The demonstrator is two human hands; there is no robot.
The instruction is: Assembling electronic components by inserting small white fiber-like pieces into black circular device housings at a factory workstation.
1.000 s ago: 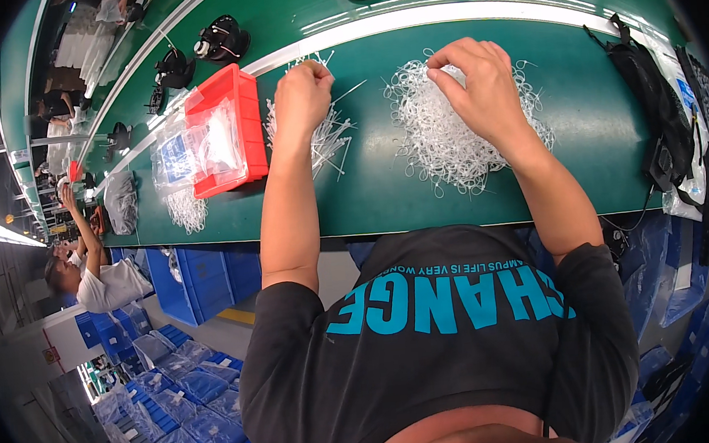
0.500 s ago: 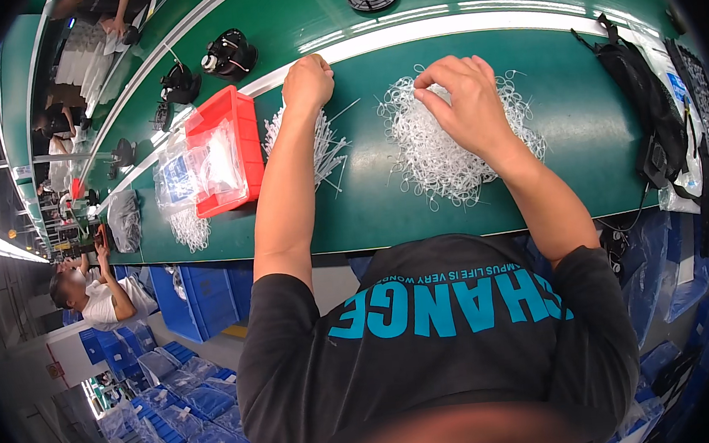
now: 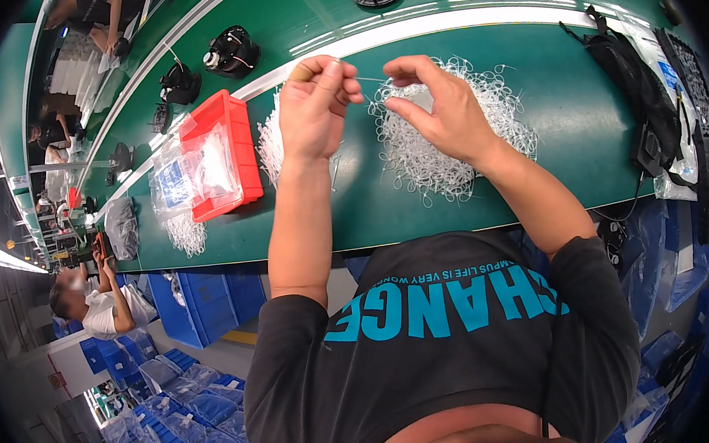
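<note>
My left hand (image 3: pixel 318 99) is closed in a pinch on a thin white cable tie (image 3: pixel 371 79), which sticks out toward the right. Close to the tie's other end is my right hand (image 3: pixel 438 102), its thumb and forefinger apart and curved. Whether a right fingertip touches the tie I cannot tell. Beneath the right hand lies a big pile of white cable ties bent into loops (image 3: pixel 492 119). A bunch of straight white cable ties (image 3: pixel 271 149) lies left of my left wrist, partly hidden by it.
Left of the straight ties stands a red bin (image 3: pixel 246 151) with clear plastic bags on it. More white ties (image 3: pixel 185 235) lie beside it. Black round parts (image 3: pixel 231 52) sit beyond the white strip. A black bag (image 3: pixel 630 75) is at the right. Other people work at the far left.
My left hand has turned palm-up and come right, with a cable tie now showing in it. My right hand has moved slightly left, its fingers spreading wider.
</note>
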